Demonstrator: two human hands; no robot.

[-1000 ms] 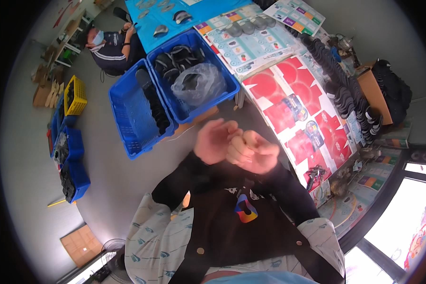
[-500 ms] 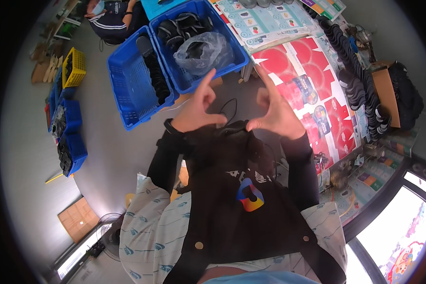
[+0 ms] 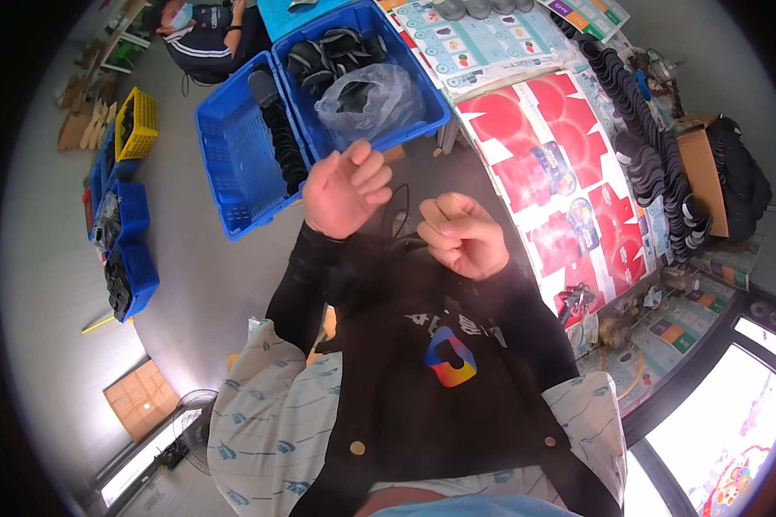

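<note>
Both of my hands are raised in front of my black apron [image 3: 397, 379], a short gap apart. My left hand [image 3: 347, 191] has its fingers curled in, slightly smeared by motion, and nothing shows in it. A little lower and to the right, my right hand [image 3: 463, 234] is closed in a loose fist with the thumb against the fingers; no object shows there either. Neither hand touches anything. Beyond the left hand is a blue crate [image 3: 444, 112] with dark shoe parts [image 3: 341, 47] and a clear plastic bag [image 3: 371, 99].
Beside it, another blue crate [image 3: 233, 164] holds a row of black pieces [image 3: 276, 121]. On the right stands a table with red printed sheets [image 3: 509, 129] and rows of dark insole-like pieces [image 3: 638, 103]. A seated person [image 3: 203, 39] is at the far left.
My thumbs and forefingers were stretched apart; now the fingers of both hands are curled in. The right hand has moved left and down, and the left hand slightly toward the left.
</note>
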